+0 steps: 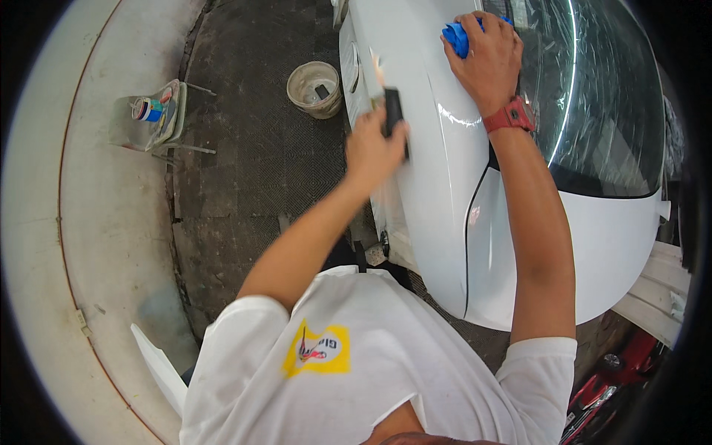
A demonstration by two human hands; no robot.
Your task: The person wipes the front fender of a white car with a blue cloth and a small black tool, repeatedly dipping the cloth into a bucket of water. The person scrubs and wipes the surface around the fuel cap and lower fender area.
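Observation:
The white car body (437, 222) curves past my front, glossy and lit by reflections. My left hand (372, 152) grips a black flat block (393, 119), held along the car's side edge; the hand is slightly blurred. What covers the block's face toward the car cannot be made out. Farther forward, my right hand (489, 63) rests by the border of the dark car window (586, 96), its fingers bent over a bunched blue cloth (456, 38). A red watch (515, 115) is on that wrist.
A pale, stained bucket (297, 78) holding a dark block stands on the dark textured floor (237, 148). Against the left wall (37, 170) is a chair (178, 115) bearing a can (147, 110). A red vehicle (623, 371) sits at the lower right.

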